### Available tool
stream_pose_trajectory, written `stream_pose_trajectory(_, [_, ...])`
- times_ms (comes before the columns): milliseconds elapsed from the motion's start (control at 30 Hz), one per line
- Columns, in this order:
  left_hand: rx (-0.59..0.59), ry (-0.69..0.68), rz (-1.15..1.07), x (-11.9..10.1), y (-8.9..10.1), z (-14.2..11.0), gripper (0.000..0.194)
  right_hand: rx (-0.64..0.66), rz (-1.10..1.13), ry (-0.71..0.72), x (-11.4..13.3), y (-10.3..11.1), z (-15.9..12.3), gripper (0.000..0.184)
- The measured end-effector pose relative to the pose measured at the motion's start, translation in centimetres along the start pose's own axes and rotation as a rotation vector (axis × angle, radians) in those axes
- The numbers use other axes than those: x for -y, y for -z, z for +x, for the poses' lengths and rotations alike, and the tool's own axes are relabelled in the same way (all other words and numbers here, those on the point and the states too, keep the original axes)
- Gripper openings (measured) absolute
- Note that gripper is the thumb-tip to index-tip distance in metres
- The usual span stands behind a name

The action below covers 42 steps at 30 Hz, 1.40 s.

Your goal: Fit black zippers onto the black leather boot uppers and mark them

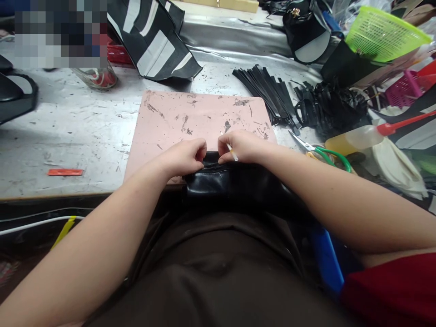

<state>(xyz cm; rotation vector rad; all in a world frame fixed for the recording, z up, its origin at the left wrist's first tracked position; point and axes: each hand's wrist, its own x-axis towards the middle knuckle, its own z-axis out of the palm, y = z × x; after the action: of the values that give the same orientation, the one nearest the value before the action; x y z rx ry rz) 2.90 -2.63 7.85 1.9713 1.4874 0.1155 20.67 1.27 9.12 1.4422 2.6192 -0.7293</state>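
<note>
The glossy black leather-like piece (235, 184) lies at the near edge of the worktable, its upper edge over the pink cutting mat (204, 113) and the rest hanging toward your dark brown apron (221, 272). Your left hand (186, 156) pinches that upper edge, thumb against curled fingers; your right hand (243, 146) is bent at the same edge just beside it, with a thin white stick (234, 154) held among its fingers, though whether its thumb and forefinger also grip the piece you cannot tell. The mat is scuffed with dark marks, and the silvery worktable (68, 127) around it is scratched and flecked. To your left lies a small orange-red strip (65, 172), with a clear jar (97, 79) farther back. Beyond the mat sit black panels with white patches (156, 52). On your right, a bundle of black strips (267, 97) touches the mat's corner, near green-handled scissors (315, 147) and a red-nozzled bottle (354, 138) of yellowish liquid. A lime-green basket (384, 36) stands behind, above a magenta basket (403, 88).
</note>
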Motion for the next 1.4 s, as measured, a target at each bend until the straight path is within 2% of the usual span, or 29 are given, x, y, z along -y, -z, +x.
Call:
stream_pose_trajectory(300, [0.045, 0.077, 0.12, -1.2, 0.3, 0.8, 0.017, 0.035, -0.022, -0.017, 0.4, 0.1, 0.1, 0.014])
stream_pose_trajectory(633, [0.051, 0.018, -0.089, 0.4, -0.4, 0.2, 0.022, 0.031, -0.011, -0.024, 0.4, 0.1, 0.1, 0.014])
stream_pose_trajectory(900, [0.044, -0.008, -0.05, 0.0, -0.2, -0.2, 0.029, -0.009, 0.004, 0.016, -0.1, -0.2, 0.1, 0.014])
stream_pose_trajectory(1100, [0.046, 0.025, -0.062, 0.1, -0.1, -0.1, 0.031, 0.0, 0.01, 0.01, -0.2, -0.2, 0.0, 0.014])
stream_pose_trajectory(1267, [0.057, 0.007, -0.087, 0.1, -0.2, 0.0, 0.021, 0.003, 0.026, 0.017, -0.2, -0.2, 0.1, 0.014])
stream_pose_trajectory(1333, [0.031, 0.001, -0.074, -0.1, -0.6, -0.1, 0.018, 0.0, 0.027, 0.014, -0.2, -0.2, 0.0, 0.014])
stream_pose_trajectory(1400, [-0.048, -0.005, -0.026, -0.4, -1.1, -0.4, 0.015, -0.006, 0.031, 0.017, -0.2, -0.2, -0.1, 0.015])
